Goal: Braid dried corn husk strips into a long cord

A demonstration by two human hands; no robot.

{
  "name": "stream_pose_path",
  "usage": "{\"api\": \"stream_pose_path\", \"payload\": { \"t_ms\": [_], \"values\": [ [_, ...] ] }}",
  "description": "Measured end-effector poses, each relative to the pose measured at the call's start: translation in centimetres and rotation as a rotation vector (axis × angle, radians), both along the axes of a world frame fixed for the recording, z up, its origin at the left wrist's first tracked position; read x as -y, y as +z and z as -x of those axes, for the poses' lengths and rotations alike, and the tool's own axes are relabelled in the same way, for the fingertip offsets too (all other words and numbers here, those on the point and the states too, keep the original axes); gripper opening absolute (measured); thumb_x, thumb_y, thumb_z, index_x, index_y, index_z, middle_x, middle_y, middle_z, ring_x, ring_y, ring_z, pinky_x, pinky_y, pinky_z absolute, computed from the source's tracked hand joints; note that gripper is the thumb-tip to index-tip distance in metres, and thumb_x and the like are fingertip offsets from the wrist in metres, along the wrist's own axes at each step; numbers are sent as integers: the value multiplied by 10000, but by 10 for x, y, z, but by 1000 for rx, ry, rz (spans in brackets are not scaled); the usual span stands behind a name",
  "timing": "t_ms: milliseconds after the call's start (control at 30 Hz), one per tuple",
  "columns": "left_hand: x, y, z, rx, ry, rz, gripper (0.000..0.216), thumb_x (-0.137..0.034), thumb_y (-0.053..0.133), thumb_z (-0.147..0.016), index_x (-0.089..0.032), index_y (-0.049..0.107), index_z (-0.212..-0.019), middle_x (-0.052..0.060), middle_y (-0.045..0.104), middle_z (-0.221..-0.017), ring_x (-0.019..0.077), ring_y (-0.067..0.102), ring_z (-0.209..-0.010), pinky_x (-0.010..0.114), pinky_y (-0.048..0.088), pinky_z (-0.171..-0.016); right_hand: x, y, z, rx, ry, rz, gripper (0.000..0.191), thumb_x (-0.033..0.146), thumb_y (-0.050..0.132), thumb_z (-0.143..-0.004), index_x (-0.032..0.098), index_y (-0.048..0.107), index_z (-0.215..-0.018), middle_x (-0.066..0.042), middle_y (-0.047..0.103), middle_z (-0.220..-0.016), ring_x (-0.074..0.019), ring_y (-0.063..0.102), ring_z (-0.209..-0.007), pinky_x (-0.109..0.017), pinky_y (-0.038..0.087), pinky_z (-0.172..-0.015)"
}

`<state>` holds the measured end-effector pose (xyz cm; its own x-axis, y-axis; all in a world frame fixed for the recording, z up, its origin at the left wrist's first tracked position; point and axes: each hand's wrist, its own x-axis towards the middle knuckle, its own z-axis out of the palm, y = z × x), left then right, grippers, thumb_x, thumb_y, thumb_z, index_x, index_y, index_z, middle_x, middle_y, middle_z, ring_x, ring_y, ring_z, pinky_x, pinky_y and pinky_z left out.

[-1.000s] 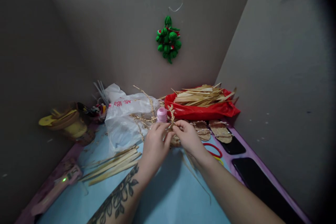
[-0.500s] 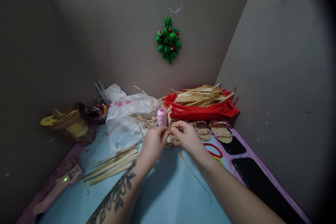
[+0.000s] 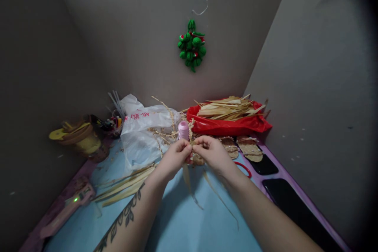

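My left hand [image 3: 173, 158] and my right hand [image 3: 212, 152] meet at the middle of the blue table [image 3: 183, 220], fingers pinched together on a small woven straw piece [image 3: 197, 159]. Loose straw strips [image 3: 188, 179] hang down from it between my wrists. A pink thread spool [image 3: 183, 130] stands just behind my fingertips. A braided straw stalk rises beside the spool.
A white plastic bag [image 3: 144, 130] lies at the back left, a red bag heaped with straw strips [image 3: 228, 116] at the back right. Two small woven sandals [image 3: 249, 148], red rings [image 3: 245, 168] and dark phones [image 3: 291, 201] lie at right. Straw strips [image 3: 125, 187], a glue gun [image 3: 66, 212] and a yellow holder [image 3: 78, 139] sit at left.
Both hands have lifted slightly and drawn closer to me with the woven piece; a straw strip now hangs down between them.
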<state>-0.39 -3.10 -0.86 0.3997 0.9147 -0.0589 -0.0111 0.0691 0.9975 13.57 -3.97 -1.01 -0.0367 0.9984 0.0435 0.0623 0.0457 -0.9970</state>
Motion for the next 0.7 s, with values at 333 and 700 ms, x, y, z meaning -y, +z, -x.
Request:
{"api": "stream_pose_path", "payload": {
  "t_ms": [333,700],
  "values": [
    [-1,0,4,-446,94,-486,129,-278,573,-767,-156,586,-730,-7,550,-666,110,466,-624,217,342,-589,-2,0,-2,202,-67,-75,94,226,548,-675,153,601,-700,3,573,-627,-121,493,-578,-233,377,-545],
    [-8,-9,4,-315,87,-222,291,-369,484,-798,-138,560,-638,1,539,-585,110,483,-537,204,357,-513,3,-4,1,328,-145,-172,120,250,533,-715,168,619,-726,-17,626,-668,-140,538,-614,-244,397,-588]
  ]
}}
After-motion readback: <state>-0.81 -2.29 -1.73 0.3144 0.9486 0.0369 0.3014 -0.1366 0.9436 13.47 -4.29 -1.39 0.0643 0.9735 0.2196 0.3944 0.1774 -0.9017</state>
